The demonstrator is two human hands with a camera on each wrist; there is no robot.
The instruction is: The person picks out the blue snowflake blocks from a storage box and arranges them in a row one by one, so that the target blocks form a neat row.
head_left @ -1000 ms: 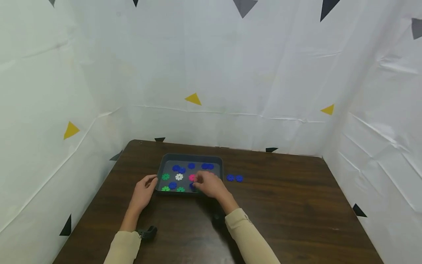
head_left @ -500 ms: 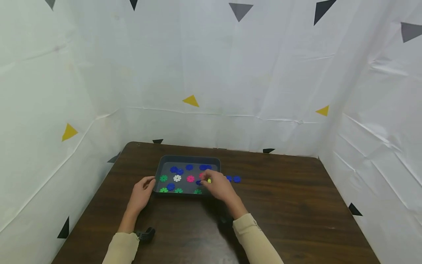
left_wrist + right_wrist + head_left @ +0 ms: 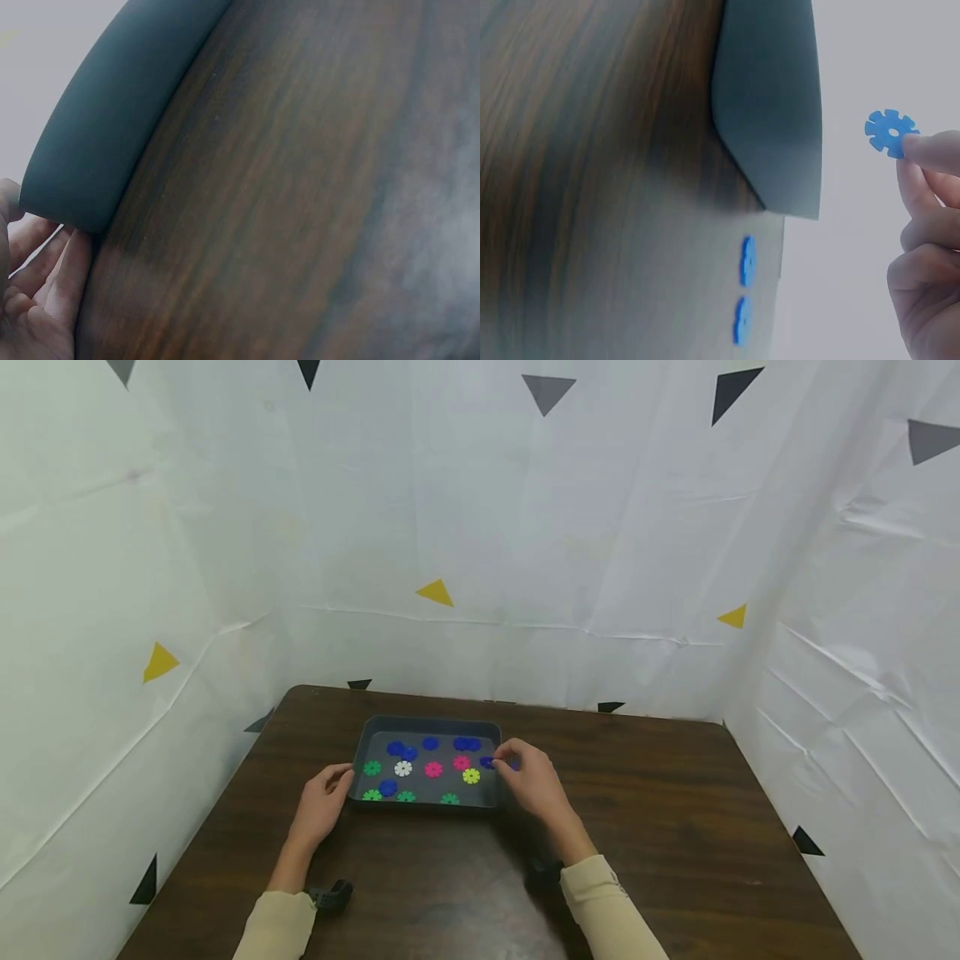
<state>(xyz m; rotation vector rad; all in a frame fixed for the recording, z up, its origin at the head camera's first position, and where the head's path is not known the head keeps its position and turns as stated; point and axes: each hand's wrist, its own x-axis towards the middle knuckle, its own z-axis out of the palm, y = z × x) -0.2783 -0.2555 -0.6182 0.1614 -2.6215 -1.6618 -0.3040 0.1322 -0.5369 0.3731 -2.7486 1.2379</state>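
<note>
My right hand (image 3: 534, 783) pinches a blue notched disc (image 3: 886, 131) between thumb and fingertip, raised by the right end of a grey tray (image 3: 423, 807). At the tray's left front corner, my left hand (image 3: 321, 803) holds the wall (image 3: 105, 120), thumb at the rim and fingers against the outside. Inside lie a white disc (image 3: 403, 768), a yellow disc (image 3: 471, 776), two pink discs (image 3: 433, 769), several green discs (image 3: 372, 767) and several blue discs (image 3: 430, 743).
Two more blue discs (image 3: 748, 261) lie on the brown wooden table (image 3: 660, 827) right of the tray; my right hand mostly hides them in the head view. White sheeting (image 3: 495, 527) with coloured triangles stands behind the table and along its sides.
My right hand has moved right with the blue disc, from over the tray's middle to its right end. The yellow disc is now uncovered. My left hand stays at the corner.
</note>
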